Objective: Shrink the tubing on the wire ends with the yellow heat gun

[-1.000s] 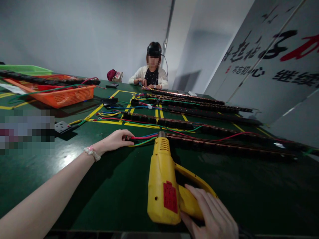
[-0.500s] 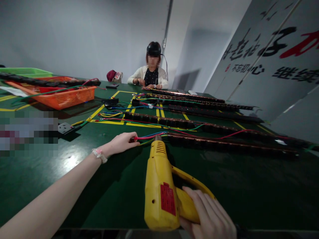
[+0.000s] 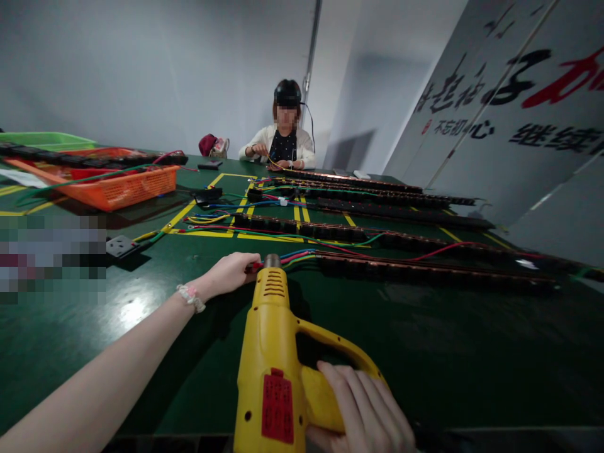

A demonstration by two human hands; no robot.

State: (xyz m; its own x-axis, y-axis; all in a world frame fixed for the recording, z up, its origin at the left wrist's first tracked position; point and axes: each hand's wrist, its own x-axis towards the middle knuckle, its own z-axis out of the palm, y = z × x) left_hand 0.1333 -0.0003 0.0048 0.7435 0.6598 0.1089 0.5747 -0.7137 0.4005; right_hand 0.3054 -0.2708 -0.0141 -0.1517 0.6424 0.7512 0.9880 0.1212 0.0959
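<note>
My right hand (image 3: pixel 361 406) is wrapped round the handle of a yellow heat gun (image 3: pixel 268 340) with a red label. The gun's metal nozzle points away from me, close beside my left hand (image 3: pixel 232 275). That hand pinches the ends of a bundle of coloured wires (image 3: pixel 298 255), blue, red and green, partly hidden behind the nozzle. These wires run to the left end of a long dark strip (image 3: pixel 425 272) with copper-coloured edges, lying across the green table.
More long strips (image 3: pixel 396 214) with loose wires lie farther back. An orange basket (image 3: pixel 136 187) and a green one (image 3: pixel 51 139) stand at the left, near a socket block (image 3: pixel 121 246). Across the table (image 3: pixel 448 365) sits a person (image 3: pixel 283 141) handling a wire.
The heat gun and my right hand have moved left, bringing the nozzle nearer to my left hand. Across the table, the person's hand has lifted a yellow wire.
</note>
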